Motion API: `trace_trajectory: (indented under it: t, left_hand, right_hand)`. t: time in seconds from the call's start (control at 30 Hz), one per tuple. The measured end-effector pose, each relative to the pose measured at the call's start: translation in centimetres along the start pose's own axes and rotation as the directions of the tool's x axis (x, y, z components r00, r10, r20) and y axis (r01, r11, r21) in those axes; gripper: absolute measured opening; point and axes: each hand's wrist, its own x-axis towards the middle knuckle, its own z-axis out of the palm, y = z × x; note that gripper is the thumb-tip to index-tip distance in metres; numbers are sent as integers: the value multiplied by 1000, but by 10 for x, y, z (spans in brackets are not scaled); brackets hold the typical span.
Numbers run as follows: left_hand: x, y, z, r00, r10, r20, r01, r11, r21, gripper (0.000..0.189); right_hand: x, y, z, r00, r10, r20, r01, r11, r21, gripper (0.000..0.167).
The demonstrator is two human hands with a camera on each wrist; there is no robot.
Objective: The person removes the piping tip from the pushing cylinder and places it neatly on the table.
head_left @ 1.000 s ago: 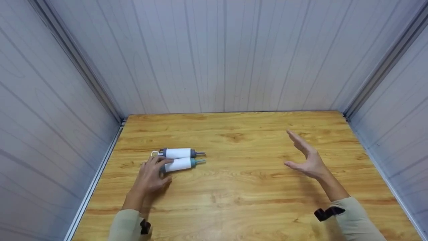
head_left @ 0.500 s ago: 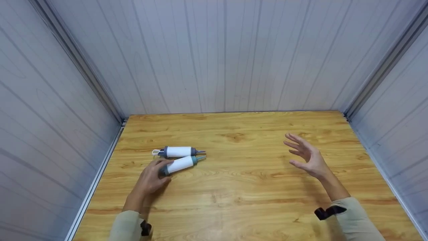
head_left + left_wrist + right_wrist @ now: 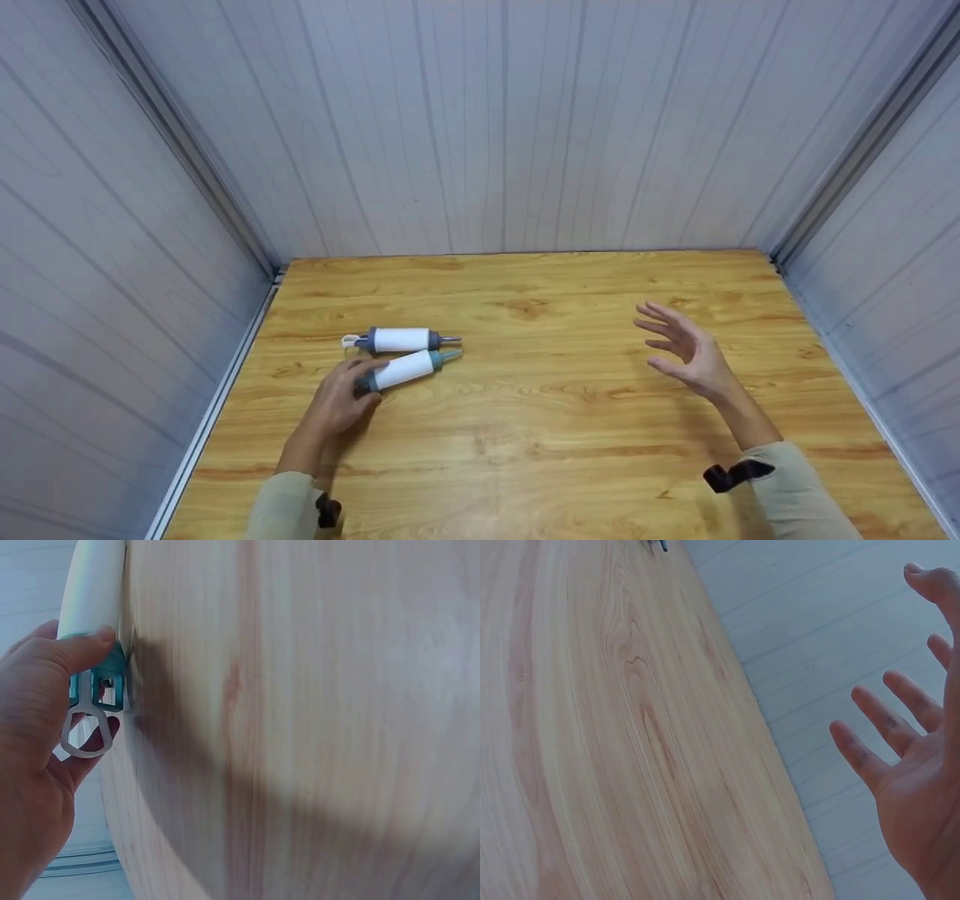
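Two white-barrelled, syringe-like tubes lie on the wooden table, left of centre in the head view. The teal-ended tube (image 3: 405, 369) is nearer and slanted, its nozzle pointing right. Beyond it lies the purple-grey-ended tube (image 3: 401, 340), their nozzle ends close together. My left hand (image 3: 335, 397) grips the teal tube at its handle end. The left wrist view shows the thumb on the teal collar (image 3: 116, 660), fingers behind, and a white ring handle (image 3: 86, 748) below. My right hand (image 3: 694, 356) hovers over the table's right side, fingers spread and holding nothing.
The wooden tabletop (image 3: 517, 420) spreads between the hands. A pale panel wall (image 3: 502, 135) rises at its back edge, with side walls left (image 3: 97, 300) and right (image 3: 892, 300). Black straps sit on both sleeves.
The left hand has turned the teal tube to a steeper slant, and its fingers have come off the purple-grey tube's handle. The right hand's fingers have fanned apart. Little differs over the last half second.
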Motion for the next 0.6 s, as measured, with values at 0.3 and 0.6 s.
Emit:
trace_trajectory:
  t: [0.3, 0.6]
  left_hand:
    - [0, 2, -4, 1000, 9, -14, -9, 1000, -11, 52]
    - [-2, 6, -10, 1000, 0, -19, 0, 1000, -25, 51]
  right_hand:
    - [4, -1, -1, 1000, 7, -7, -7, 1000, 4, 79]
    - [5, 4, 2, 1000, 9, -11, -9, 1000, 18, 81]
